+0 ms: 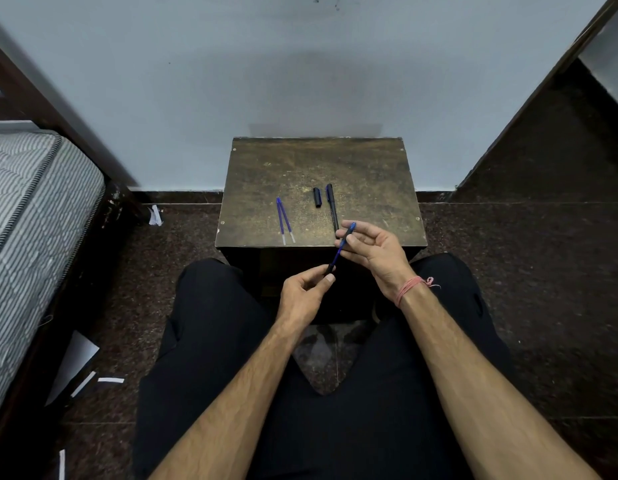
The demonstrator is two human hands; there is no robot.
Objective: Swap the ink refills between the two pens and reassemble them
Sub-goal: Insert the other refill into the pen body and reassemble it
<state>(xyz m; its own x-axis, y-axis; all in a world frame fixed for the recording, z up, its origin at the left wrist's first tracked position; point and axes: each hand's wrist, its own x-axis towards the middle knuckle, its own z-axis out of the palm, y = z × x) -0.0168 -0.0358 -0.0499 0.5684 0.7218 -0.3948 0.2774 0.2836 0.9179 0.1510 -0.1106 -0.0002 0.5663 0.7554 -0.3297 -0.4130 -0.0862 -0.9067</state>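
A blue pen is held slanted above the near edge of a small dark wooden table. My right hand pinches its upper end, and my left hand grips its lower, dark tip end. Two blue ink refills lie side by side on the table's left part. A black pen lies at the middle, reaching toward my right fingers. A short black cap lies just left of it.
The table stands against a pale wall. A bed with a striped mattress is at the left, with paper scraps on the dark floor. A dark door frame rises at the right. My legs in black trousers fill the foreground.
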